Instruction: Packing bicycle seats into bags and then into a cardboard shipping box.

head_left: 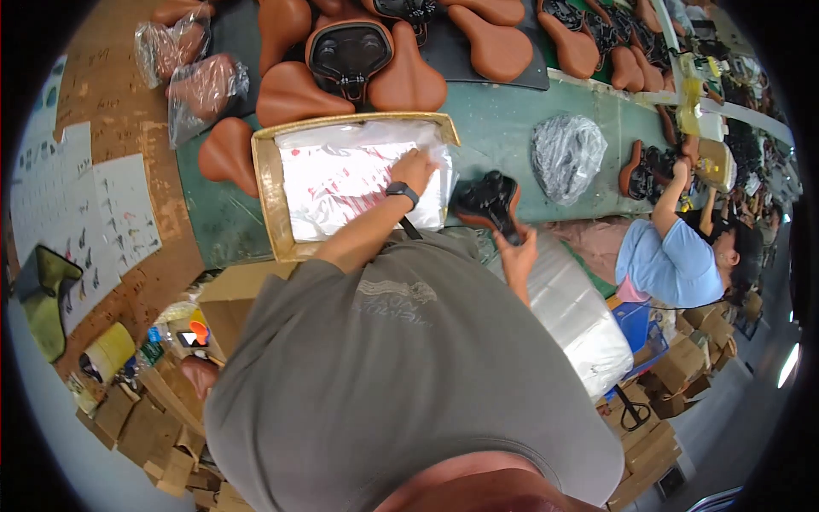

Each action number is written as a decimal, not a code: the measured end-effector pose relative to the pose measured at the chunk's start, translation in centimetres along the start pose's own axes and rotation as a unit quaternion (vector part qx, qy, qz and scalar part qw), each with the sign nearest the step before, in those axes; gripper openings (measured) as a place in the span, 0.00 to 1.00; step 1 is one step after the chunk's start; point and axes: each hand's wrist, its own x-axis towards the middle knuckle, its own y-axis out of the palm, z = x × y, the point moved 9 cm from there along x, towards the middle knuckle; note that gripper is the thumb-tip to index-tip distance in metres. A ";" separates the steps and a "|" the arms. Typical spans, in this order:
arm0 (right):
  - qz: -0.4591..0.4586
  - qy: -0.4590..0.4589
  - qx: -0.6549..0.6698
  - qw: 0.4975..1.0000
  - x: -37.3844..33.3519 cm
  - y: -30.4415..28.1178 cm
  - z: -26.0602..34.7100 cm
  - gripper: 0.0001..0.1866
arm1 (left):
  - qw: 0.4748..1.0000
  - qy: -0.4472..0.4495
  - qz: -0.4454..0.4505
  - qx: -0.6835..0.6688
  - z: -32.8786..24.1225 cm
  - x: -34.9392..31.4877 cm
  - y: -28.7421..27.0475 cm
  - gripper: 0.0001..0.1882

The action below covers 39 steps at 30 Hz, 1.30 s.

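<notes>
My left hand (415, 173), with a dark watch on the wrist, reaches into a shallow cardboard box (266, 183). Inside lies a stack of clear plastic bags (333, 183) with red print. Its fingers are curled together on the bags near the box's right side, pinching the plastic. My right hand (517, 256) grips the narrow nose of a bicycle saddle (490, 203) beside the box. The saddle's black underside faces up, and its brown cover shows along the edge.
Several brown saddles (408, 72) crowd the bench (503, 115) behind the box, some bagged at the far left. A crumpled clear bag (569, 160) lies to the right. Farther right, a co-worker in a blue shirt (674, 260) handles another saddle. Silvery sheeting (567, 311) is beside my right arm.
</notes>
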 end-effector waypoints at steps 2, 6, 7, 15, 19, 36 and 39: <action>0.039 0.089 0.037 0.995 -3.5 0.6 -5.8 0.29 | 0.997 0.045 -0.002 -0.058 1.4 -0.2 1.1 0.13; 0.328 0.359 0.310 0.817 -7.3 6.8 -10.0 0.28 | 0.985 0.087 0.020 -0.145 2.6 -2.8 0.0 0.10; 0.360 0.443 0.357 0.739 -8.2 8.5 -11.9 0.28 | 0.978 0.143 0.010 -0.150 3.0 -3.2 0.0 0.12; 0.364 0.106 0.446 0.811 -5.6 4.5 8.4 0.31 | 0.963 0.095 -0.043 -0.247 -0.1 -12.1 -13.2 0.13; 0.557 0.121 0.470 0.674 -7.5 8.7 19.8 0.25 | 0.946 0.093 -0.024 -0.310 -1.3 -15.2 -15.2 0.10; 0.499 -0.112 0.429 0.744 0.5 6.8 27.5 0.38 | 0.744 -0.181 -0.094 -0.636 0.7 -12.3 -29.2 0.11; 0.347 -0.211 0.041 0.913 2.0 5.1 31.2 0.58 | 0.892 0.193 -0.278 -0.301 -9.7 -7.5 -39.3 0.07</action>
